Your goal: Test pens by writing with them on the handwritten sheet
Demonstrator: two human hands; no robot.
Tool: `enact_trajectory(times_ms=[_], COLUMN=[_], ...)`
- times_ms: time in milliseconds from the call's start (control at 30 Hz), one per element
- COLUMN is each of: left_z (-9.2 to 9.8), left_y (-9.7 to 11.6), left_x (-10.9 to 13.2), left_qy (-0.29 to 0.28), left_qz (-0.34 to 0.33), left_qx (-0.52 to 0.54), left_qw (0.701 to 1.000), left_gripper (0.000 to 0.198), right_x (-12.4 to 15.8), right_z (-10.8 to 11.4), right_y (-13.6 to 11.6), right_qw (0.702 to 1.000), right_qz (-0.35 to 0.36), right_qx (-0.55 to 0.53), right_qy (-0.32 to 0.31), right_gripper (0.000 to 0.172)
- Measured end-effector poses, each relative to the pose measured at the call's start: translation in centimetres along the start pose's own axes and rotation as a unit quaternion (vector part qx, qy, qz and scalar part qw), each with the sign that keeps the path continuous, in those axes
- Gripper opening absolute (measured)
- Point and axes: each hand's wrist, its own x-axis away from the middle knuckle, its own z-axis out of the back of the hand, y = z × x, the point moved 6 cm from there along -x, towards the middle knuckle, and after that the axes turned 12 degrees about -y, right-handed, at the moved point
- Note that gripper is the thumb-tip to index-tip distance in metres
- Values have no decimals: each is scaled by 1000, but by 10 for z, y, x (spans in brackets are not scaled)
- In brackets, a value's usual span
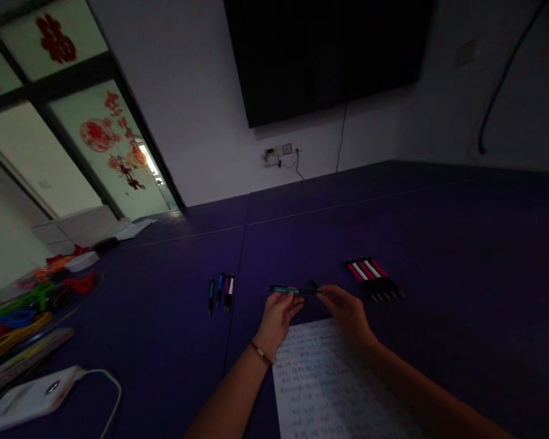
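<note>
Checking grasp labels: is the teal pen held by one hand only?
No, the left hand and the right hand each pinch an end of the teal pen above the handwritten sheet.

Teal pen (289, 289) — dark-blue table (439, 231) — white sheet (329, 384), red window cutouts (56, 38).

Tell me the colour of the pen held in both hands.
Teal barrel on the slim pen; head view.
</note>
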Motion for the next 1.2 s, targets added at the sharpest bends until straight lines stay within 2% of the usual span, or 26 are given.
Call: enact_trajectory(times_ms=[433,533,667,767,933,1200], left_z=[-4,-3,0,0,1,1], left_y=[2,1,1,1,0,-1], left_x=[0,-1,-1,-1,-3,-3], left_qy=[-26,-20,-4,-5,-20,-29], left_qz=[-2,-3,-7,-4,-1,1], left_qx=[-4,8,25,25,29,18], left_qw=[1000,1000,1000,1000,999,999], left_gripper=[17,17,18,19,18,16], right_x=[6,6,6,5,6,5], right_z=[-8,-9,-10,-11,-14,-12], right_y=[-22,-20,-16,-16,-20,-16], right_qw=[980,981,984,981,972,975], right_qz=[42,42,70,78,74,79], right_qx=[182,179,153,165,204,194], right_qy=[-62,-61,-50,-58,-88,-68], right_gripper=[33,31,18,16,25,16])
